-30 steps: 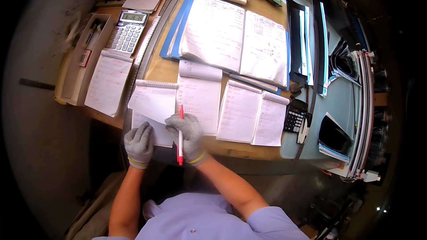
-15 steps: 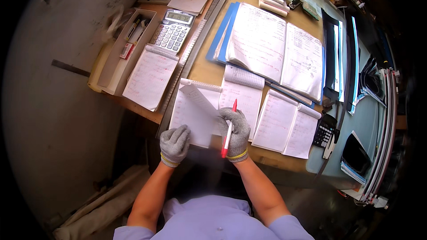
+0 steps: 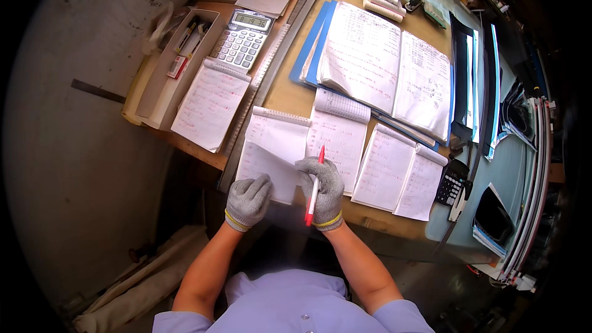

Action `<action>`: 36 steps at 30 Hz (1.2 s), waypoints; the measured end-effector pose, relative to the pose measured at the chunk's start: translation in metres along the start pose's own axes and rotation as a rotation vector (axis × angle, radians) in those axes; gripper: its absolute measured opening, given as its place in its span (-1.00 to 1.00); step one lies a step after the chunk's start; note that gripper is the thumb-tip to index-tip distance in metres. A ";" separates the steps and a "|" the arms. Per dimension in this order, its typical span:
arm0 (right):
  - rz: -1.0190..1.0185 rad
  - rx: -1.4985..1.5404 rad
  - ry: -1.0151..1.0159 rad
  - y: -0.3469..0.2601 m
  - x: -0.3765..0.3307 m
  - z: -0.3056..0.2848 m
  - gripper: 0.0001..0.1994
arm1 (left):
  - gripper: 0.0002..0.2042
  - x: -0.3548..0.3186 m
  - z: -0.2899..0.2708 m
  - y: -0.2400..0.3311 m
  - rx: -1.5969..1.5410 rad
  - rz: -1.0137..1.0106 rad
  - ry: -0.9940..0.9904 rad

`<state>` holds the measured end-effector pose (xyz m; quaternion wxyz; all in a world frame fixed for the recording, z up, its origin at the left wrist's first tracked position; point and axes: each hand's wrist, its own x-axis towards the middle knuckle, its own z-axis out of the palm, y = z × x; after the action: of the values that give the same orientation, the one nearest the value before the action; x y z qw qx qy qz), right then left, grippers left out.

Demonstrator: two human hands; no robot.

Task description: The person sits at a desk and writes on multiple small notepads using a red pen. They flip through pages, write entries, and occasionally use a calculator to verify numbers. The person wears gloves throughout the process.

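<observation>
Both gloved hands on the spiral notepad at the near edge of the worktop.

Left hand: grip closed over the pad's lower left corner, holding it down. Same place as half a second ago.

Right hand: red pen tucked along the palm, tip end down toward the wrist, fingers curled on the right edge of a loose top page. Page lifted and folded over diagonally, crease running from upper left to the right hand. A second ago the sheet lay flatter and the pen stood more upright between the hands; now the leaf sits further over and lower. Reads as a page turn under way, not writing: pen parked, not on paper.

Pad sits just left of a second written notepad, edges touching or nearly so. Two more pads to the right, then a small dark calculator. Behind: open ledger on blue folders. Far left: grey calculator, another pad with red writing, tray of pens, long metal ruler running diagonally between the two groups.
</observation>
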<state>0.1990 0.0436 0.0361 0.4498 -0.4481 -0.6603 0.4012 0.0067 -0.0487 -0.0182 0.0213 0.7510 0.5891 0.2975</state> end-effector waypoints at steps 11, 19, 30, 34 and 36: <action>-0.057 -0.017 -0.041 -0.002 -0.015 0.002 -0.76 | -0.72 0.002 0.001 0.000 0.000 -0.007 0.006; -0.213 -0.140 -0.154 -0.004 -0.009 -0.002 -0.71 | -0.68 -0.005 0.002 -0.004 -0.006 -0.017 -0.028; -0.411 -0.316 -0.272 0.014 -0.010 0.003 -0.80 | -0.56 0.002 0.001 0.001 0.065 0.009 0.012; -0.391 -0.310 -0.290 0.014 -0.011 0.002 -0.78 | -0.56 0.000 0.002 0.000 0.065 0.009 0.006; -0.418 -0.356 -0.262 0.016 -0.011 0.004 -0.81 | -0.56 -0.001 0.002 0.000 0.064 -0.003 0.001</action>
<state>0.2012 0.0369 0.0176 0.3477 -0.3188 -0.8506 0.2323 0.0079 -0.0491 -0.0203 -0.0025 0.7502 0.5997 0.2785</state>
